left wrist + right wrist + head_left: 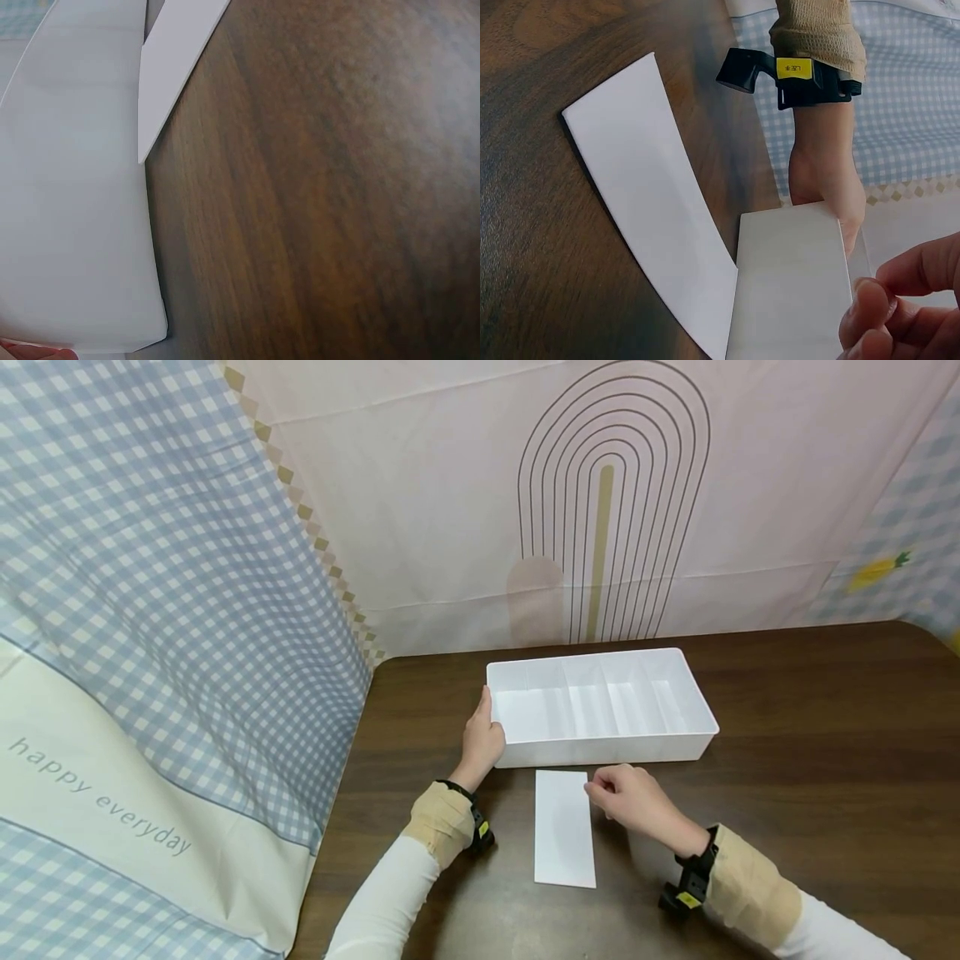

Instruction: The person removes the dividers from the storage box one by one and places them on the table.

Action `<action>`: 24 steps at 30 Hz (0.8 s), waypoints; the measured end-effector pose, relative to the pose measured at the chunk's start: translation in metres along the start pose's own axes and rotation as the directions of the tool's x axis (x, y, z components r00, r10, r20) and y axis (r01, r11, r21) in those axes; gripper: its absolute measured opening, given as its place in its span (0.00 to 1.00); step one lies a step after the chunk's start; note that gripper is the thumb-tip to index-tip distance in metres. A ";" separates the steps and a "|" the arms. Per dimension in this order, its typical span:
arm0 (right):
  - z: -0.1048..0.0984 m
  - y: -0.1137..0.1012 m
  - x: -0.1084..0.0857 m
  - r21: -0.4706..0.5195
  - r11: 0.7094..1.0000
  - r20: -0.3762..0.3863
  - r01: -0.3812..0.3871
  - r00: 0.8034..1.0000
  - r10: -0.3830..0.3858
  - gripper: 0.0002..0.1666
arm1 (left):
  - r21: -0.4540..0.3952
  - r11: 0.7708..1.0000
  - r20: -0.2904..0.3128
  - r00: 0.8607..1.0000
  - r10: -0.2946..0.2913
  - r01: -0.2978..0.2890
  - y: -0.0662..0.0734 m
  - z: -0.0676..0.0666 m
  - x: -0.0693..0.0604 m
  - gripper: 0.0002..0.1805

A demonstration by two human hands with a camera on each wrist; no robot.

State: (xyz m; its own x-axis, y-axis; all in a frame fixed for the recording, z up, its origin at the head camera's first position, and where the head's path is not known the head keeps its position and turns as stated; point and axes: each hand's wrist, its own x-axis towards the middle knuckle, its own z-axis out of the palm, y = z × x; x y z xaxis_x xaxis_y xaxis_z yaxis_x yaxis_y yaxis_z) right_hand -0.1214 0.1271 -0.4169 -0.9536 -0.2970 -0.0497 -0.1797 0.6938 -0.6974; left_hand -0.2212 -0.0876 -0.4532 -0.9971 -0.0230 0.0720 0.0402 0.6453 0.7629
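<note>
Near the far edge of the table [810,760], the left hand [482,739] grips one end of the box [600,750], likely light, slick and best held at both ends; the right hand [633,797] curls, seemingly empty.

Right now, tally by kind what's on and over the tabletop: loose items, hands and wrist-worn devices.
Divided white box: 1
Flat white panel: 1
Bare hands: 2, the left hand and the right hand
Black wrist devices: 2, one on each wrist
Total: 6
</note>
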 end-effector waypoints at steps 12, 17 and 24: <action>-0.005 -0.001 0.003 0.031 1.000 -0.009 -0.005 1.000 0.005 0.19 | -0.004 1.000 0.007 1.000 0.000 0.000 0.000 -0.001 0.000 0.35; -0.006 -0.003 0.003 0.033 0.999 -0.025 0.012 1.000 -0.011 0.19 | 0.003 1.000 0.002 1.000 0.004 -0.004 0.000 -0.001 0.000 0.35; -0.006 -0.004 0.004 0.056 0.998 -0.044 0.020 0.999 -0.018 0.18 | 0.002 1.000 0.004 1.000 0.001 -0.001 0.002 -0.002 -0.001 0.35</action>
State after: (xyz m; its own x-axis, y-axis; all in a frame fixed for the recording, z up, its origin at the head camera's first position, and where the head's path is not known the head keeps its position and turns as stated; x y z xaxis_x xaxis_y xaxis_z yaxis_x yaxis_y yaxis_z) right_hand -0.1264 0.1273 -0.4102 -0.9599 -0.2802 -0.0059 -0.1852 0.6501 -0.7369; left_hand -0.2203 -0.0881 -0.4505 -0.9973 -0.0193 0.0704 0.0412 0.6467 0.7616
